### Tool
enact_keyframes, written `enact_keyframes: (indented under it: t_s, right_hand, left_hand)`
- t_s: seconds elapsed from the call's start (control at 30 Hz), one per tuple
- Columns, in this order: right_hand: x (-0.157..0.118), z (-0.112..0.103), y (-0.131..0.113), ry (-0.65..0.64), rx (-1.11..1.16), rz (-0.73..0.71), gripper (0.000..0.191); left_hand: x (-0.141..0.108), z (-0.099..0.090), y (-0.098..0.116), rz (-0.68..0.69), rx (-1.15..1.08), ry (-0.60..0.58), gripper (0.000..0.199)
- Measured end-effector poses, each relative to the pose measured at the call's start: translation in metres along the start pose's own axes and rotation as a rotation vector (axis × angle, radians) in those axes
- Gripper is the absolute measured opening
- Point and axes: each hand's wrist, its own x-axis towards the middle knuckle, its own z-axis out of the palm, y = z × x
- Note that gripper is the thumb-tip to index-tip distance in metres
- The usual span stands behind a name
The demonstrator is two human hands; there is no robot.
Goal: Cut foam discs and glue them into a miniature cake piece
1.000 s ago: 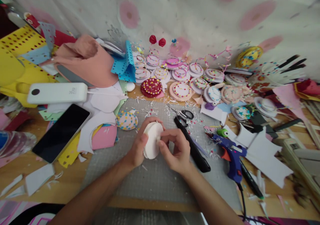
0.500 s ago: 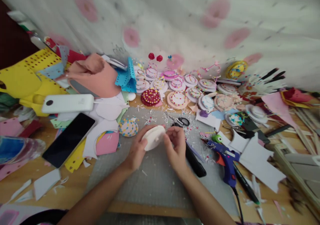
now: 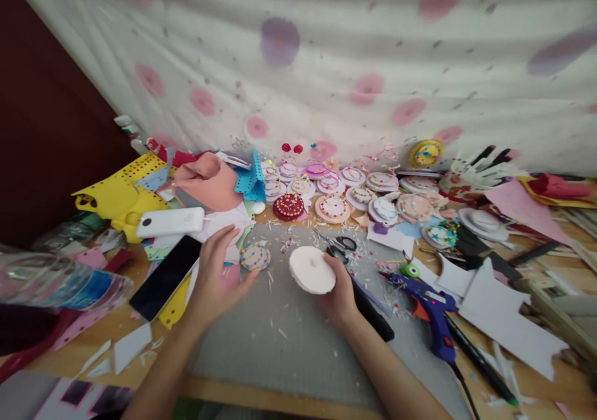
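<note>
My right hand [image 3: 342,290] grips a white foam disc [image 3: 311,270] by its right edge, above the grey cutting mat [image 3: 280,358]. A small mark or bump shows near the disc's middle. To the left, my left hand [image 3: 215,286] is raised with its fingers apart and nothing in it. Just past its thumb lies a round piece dotted blue and yellow [image 3: 255,256]. Black-handled scissors [image 3: 346,243] rest on the mat beyond the disc, and a long black-handled tool [image 3: 373,311] lies partly behind my right wrist.
A blue glue gun [image 3: 433,314] with a cord lies to the right, beside white foam scraps [image 3: 508,320]. Several small decorated layered discs [image 3: 333,208] line the back. On the left are a phone [image 3: 165,277], a white power bank [image 3: 170,222] and a plastic bottle [image 3: 65,283].
My left hand has let go of the white disc and moved left, opening. My right hand now holds the disc alone, turned more face-up. The camera view has tilted upward and shifted left.
</note>
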Motion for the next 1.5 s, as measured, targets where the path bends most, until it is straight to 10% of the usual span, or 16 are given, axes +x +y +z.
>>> enact_keyframes:
  t_s: [0.17,0.63,0.83,0.97,1.27,1.5]
  right_hand:
    - [-0.004,0.002,0.008,0.001,-0.073,0.127,0.030]
    - [-0.035,-0.035,-0.022,-0.151,-0.667,-0.168,0.020]
    - [-0.067,-0.095,-0.054,0.248,-1.091,-0.601,0.020]
    - [-0.095,-0.121,-0.067,0.436,-1.087,-0.568,0.014]
    - [-0.098,-0.020,-0.062,-0.409,-0.724,-0.396,0.062]
    - [-0.074,-0.002,-0.055,-0.664,-0.745,-0.344,0.020]
  left_hand:
    - [0.010,0.015,-0.032,-0.133,-0.001,-0.317,0.070]
    - [0.002,0.018,0.013,-0.615,-0.731,-0.236,0.063]
    - [-0.005,0.014,0.053,-1.039,-1.555,-0.274,0.049]
    - [-0.011,0.021,0.063,-1.142,-1.696,-0.245,0.045]
    - [-0.029,0.023,0.091,-1.154,-1.815,-0.340,0.049]
    - [-0.056,0.000,0.072,-1.203,-1.830,-0.195,0.051]
